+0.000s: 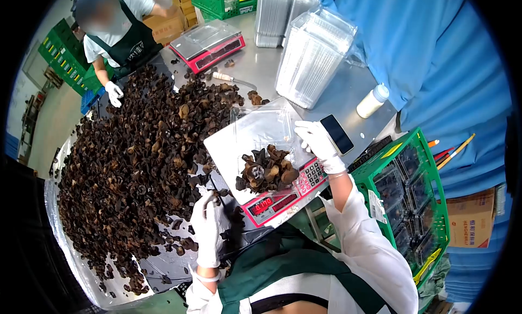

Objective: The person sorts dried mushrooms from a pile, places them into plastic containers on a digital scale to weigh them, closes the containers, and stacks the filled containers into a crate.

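My left hand (207,227), in a white glove, is at the near right edge of a large heap of dark brown wood ear mushrooms (130,167). Its fingers are closed, with a small mushroom piece (221,192) at their tips. My right hand (319,145), also gloved, has its fingers stretched out beside a clear plastic box (263,130); whether they touch it I cannot tell. The box lies with its lid folded back on a red and white digital scale (225,145). Several larger mushrooms (267,170) are in its near half. Red digits glow on the display.
A phone (337,134) lies by my right hand, and a white bottle (373,100) stands farther right. Stacked clear boxes (312,58), a knife (234,80) and another scale (208,44) are beyond. A green crate (443,221) is at right. Across the table is a co-worker (122,36).
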`<state>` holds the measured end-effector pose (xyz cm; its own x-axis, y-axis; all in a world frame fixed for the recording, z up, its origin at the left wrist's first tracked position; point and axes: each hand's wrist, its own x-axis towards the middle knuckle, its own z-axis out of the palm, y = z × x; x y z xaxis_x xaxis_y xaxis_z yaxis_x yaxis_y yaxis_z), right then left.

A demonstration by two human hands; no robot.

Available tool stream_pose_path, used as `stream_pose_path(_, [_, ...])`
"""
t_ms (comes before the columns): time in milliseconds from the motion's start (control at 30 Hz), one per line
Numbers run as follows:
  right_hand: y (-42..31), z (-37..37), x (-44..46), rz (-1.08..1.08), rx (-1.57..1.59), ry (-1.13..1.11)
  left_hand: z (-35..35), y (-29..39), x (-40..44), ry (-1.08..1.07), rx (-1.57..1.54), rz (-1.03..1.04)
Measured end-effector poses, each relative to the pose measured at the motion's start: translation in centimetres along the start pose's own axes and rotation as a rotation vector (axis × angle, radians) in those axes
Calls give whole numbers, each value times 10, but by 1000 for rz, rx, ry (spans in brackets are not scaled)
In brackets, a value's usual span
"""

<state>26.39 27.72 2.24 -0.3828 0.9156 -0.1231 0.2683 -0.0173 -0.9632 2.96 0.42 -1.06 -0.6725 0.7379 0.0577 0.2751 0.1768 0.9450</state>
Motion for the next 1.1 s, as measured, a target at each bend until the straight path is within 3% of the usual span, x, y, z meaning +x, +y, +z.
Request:
stream_pose_path(67, [-6,6,3,-30,-17,-13,16,4,9,-59,-45,-33])
stream_pose_path(133, [-30,11,-9,-195,74,68,24,1,14,-72,-104,-102])
stream_pose_path(200, [-47,16,-18,-189,163,20,27,2,11,-68,-137,-144])
stream_pose_path(267, [-49,27,-19,-148,455,-192,31,1,11,-80,-86,-108])
stream_pose_path(300, [-43,32,-13,-189,385,-283,34,1,11,-86,-44,-71])
stream_pose_path(467, [-24,76,-4,-242,642,-412,45,16,14,-206,-5,-132])
stream_pose_path(533, [-36,55,-1,-479,154,-144,46,7,15,-231,-176,-160])
stream_pose_path(567, [-42,44,-3,-420,-187,50,45,6,15,-264,-244,-228])
stream_pose_path(600, [-29,37,2,-466,-244,154,46,5,15,-291,-344,-248])
stream_pose_path(700, [-1,32,15,-312,-439,188,44,11,16,-316,-460,-302])
stream_pose_path(800, [4,32,19,-155,-356,48,42,10,17,-378,-496,-319])
stream_pose_path(867, [-16,34,2,-273,248,69,40,15,14,-378,-625,-347])
stream_pose_path(933, [-37,18,-28,-260,390,5,33,15,13,-405,-603,-386])
stream_pose_path(1000, [-37,9,-58,-187,41,-179,31,8,11,-400,-709,-405])
stream_pose_path(1033, [-30,12,-70,-304,-214,-102,31,0,20,-441,-678,-559])
stream_pose_path(1067, [-20,14,-81,-421,-470,-25,32,-7,21,-441,-687,-558])
stream_pose_path(1100, [-7,12,-88,-390,-624,20,32,-13,17,-459,-690,-503])
